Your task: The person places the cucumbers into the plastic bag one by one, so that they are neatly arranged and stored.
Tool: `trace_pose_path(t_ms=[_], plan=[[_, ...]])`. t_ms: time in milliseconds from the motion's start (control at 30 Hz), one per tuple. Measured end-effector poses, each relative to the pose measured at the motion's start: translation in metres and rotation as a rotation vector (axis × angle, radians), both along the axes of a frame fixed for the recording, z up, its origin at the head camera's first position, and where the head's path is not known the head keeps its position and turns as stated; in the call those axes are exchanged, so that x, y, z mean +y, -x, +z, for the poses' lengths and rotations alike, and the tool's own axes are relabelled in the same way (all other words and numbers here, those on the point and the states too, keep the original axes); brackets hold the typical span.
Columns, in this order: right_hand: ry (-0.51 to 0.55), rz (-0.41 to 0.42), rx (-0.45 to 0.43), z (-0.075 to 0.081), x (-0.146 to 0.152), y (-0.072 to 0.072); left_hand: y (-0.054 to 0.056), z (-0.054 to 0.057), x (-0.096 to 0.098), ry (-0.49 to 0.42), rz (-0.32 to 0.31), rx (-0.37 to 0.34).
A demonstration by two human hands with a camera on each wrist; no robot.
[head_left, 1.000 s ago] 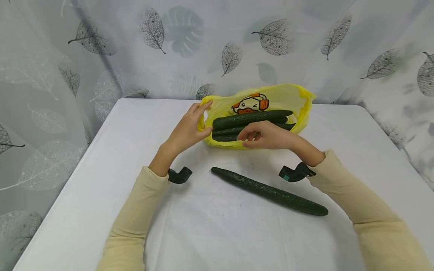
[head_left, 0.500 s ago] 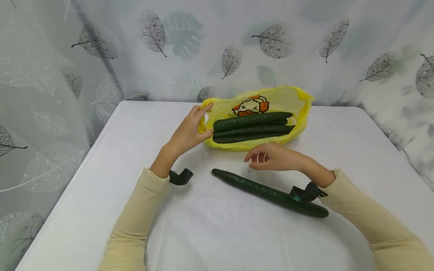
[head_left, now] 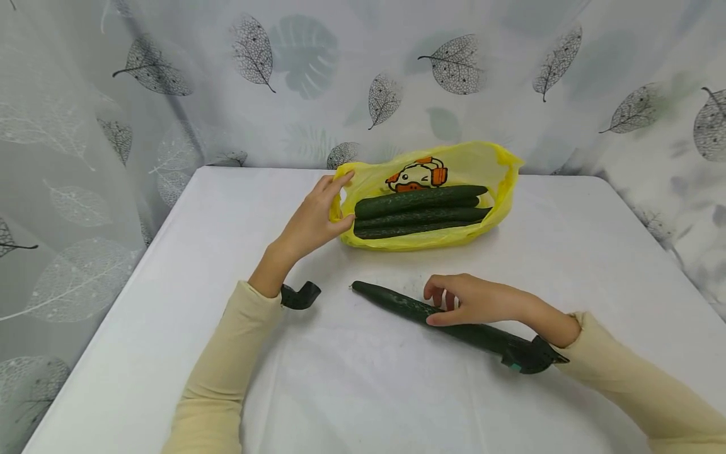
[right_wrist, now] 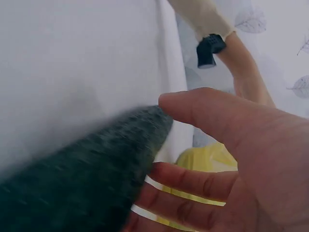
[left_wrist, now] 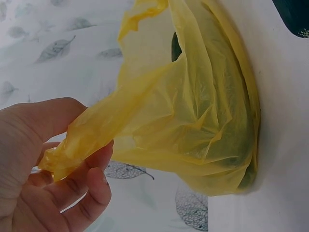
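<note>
My left hand [head_left: 314,217] holds the left rim of a yellow plastic bag [head_left: 454,238]; in the left wrist view the gathered plastic [left_wrist: 91,133] runs between thumb and fingers. Several dark green cucumbers [head_left: 422,214] lie side by side inside the bag, whose mouth faces the person. Nearer the person, a single cucumber [head_left: 391,301] lies slantwise on the table. Over its middle is my right hand [head_left: 482,299], thumb on the near side and bent fingers toward the far side. In the right wrist view the cucumber [right_wrist: 101,164] shows between the spread thumb and fingers.
A white cloth covers the table [head_left: 340,391]. Behind it hangs a pale curtain [head_left: 317,120] with a leaf print. Small black wrist cameras sit below both cuffs, and the right one [head_left: 533,355] overlaps the cucumber's right end in the head view.
My right hand has come from the bag's mouth toward the person and slightly right, to the loose cucumber. The left hand stays at the bag's rim.
</note>
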State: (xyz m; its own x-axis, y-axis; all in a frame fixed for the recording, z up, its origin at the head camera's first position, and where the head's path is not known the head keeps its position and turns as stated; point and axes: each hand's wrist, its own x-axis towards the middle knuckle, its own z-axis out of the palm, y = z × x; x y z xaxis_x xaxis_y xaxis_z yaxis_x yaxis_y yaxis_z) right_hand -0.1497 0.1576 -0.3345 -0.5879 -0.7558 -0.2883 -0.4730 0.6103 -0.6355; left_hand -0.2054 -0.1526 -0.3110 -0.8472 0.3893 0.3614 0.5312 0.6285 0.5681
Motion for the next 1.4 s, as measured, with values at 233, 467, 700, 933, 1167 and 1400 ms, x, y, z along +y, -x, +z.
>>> trace_pose_path(t_ms=[233,467,700,933,1167,1400], plan=[[0.008,-0.039,0.048,-0.012,0.0,-0.013,0.0,0.0,0.0,-0.002,0.0,-0.01],[0.054,-0.122,0.09,-0.019,0.001,-0.021,0.0,0.001,0.0,-0.003,0.007,-0.021],[0.096,-0.141,0.14,-0.02,0.006,-0.027,0.001,0.001,0.0,-0.001,0.003,-0.02],[0.123,-0.175,0.134,-0.017,0.009,-0.031,0.0,0.001,-0.001,-0.002,0.011,-0.017],[0.199,-0.177,0.103,-0.017,0.011,-0.029,0.001,0.001,-0.003,-0.008,0.014,-0.017],[0.281,-0.176,0.183,-0.011,0.011,-0.031,0.002,0.0,-0.003,-0.014,0.008,-0.011]])
